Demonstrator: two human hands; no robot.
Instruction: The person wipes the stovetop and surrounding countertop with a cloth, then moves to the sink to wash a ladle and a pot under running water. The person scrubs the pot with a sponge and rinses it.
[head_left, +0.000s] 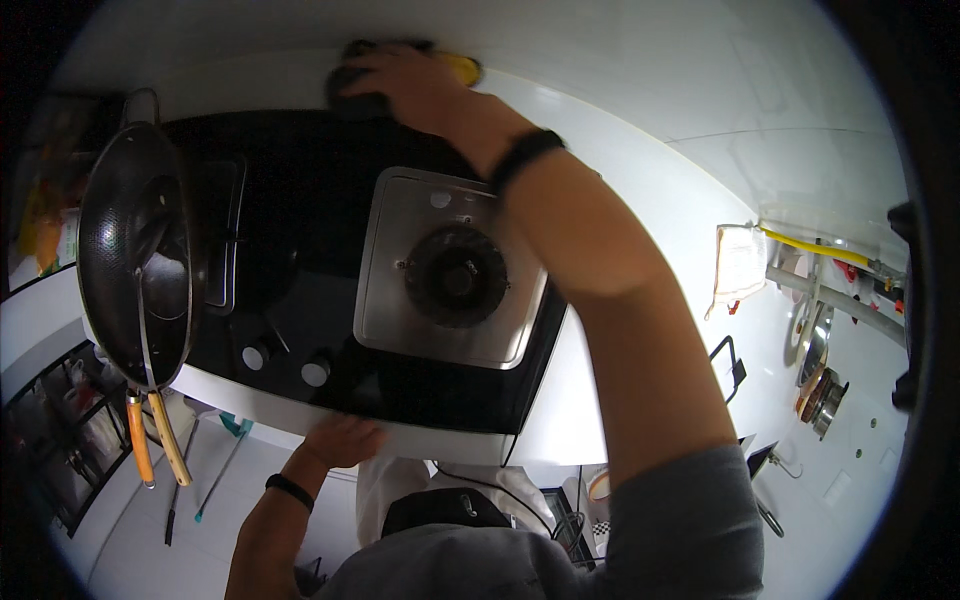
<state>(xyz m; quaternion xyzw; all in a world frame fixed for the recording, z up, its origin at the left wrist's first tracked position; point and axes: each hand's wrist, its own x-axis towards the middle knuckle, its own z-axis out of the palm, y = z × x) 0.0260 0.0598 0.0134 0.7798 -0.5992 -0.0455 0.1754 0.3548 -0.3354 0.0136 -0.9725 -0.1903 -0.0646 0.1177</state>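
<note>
My right hand (412, 82) reaches across a black glass gas hob (300, 165) to its back edge, where its spread fingers lie on a dark, blurred thing (356, 94), perhaps a cloth. Just beyond that hand a yellow thing (463, 69) shows, too blurred to name. My left hand (346, 441) rests at the front edge of the counter, below two round control knobs (256, 355), and nothing shows in it. A square steel burner tray (382, 300) with a round burner (459, 276) lies beneath my right forearm.
A dark wok (105, 225) with a wooden-handled utensil (171, 439) in it stands over the hob's left side. Behind the counter rises a pale wall (637, 75). At the right hang a cloth (739, 262), a yellow hose (814, 246) and metal pans (825, 401).
</note>
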